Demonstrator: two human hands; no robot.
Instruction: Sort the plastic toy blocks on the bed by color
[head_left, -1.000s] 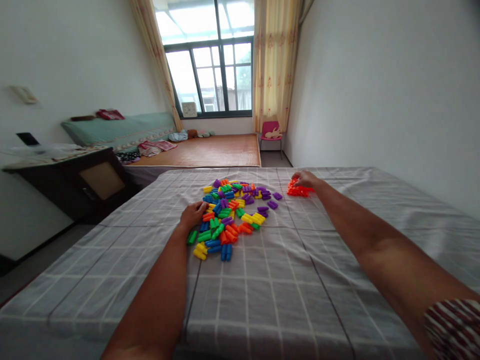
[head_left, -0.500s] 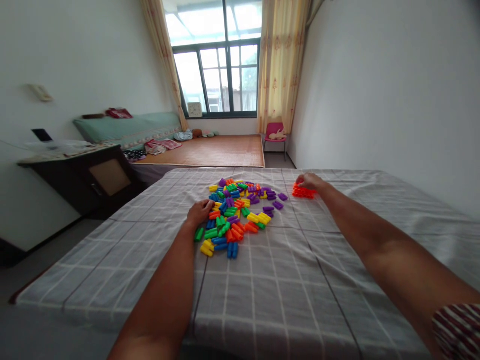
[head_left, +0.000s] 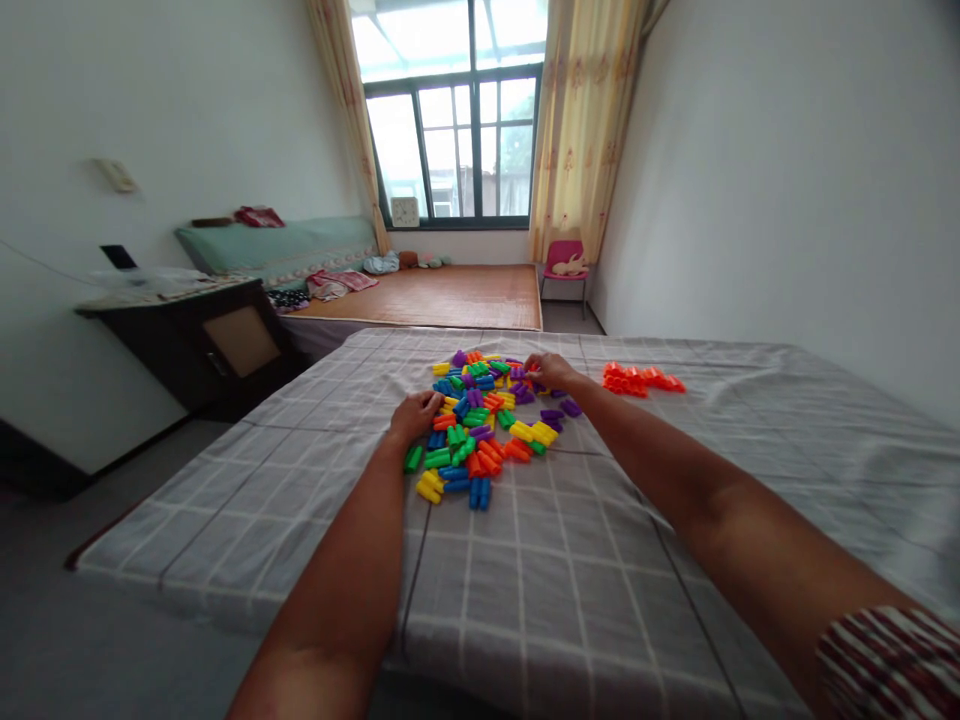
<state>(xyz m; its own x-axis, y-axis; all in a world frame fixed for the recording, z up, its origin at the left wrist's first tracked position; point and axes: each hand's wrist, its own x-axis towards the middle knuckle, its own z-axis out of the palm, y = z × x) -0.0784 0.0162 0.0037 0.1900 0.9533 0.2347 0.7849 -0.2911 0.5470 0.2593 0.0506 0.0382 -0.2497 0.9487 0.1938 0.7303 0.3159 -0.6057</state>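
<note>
A pile of plastic building pieces [head_left: 480, 457], shaped like paired tubes in orange, green, blue, yellow and purple, lies on the checked cloth [head_left: 570, 560]. My left hand [head_left: 417, 416] rests at the pile's left edge, fingers lying against the pieces and apparently gripping nothing. At the far right of the pile is my right hand [head_left: 551, 371], its fingers pinched on an orange building piece [head_left: 533, 368], partly hidden by the fingers. To the right, apart from the pile, a group of orange building pieces [head_left: 634, 380] sits close together; whether they are joined I cannot tell.
Beyond the cloth-covered surface stands a low bed with a brown mat [head_left: 465, 293], with clothes [head_left: 341, 284] on its left. A dark cabinet [head_left: 187, 335] is at the left. A pink chair [head_left: 564, 255] stands by the curtain, near the right-hand wall.
My right hand has moved left from the orange group to the pile, uncovering that group. My left hand stays at the pile's left edge. The view has shifted slightly.
</note>
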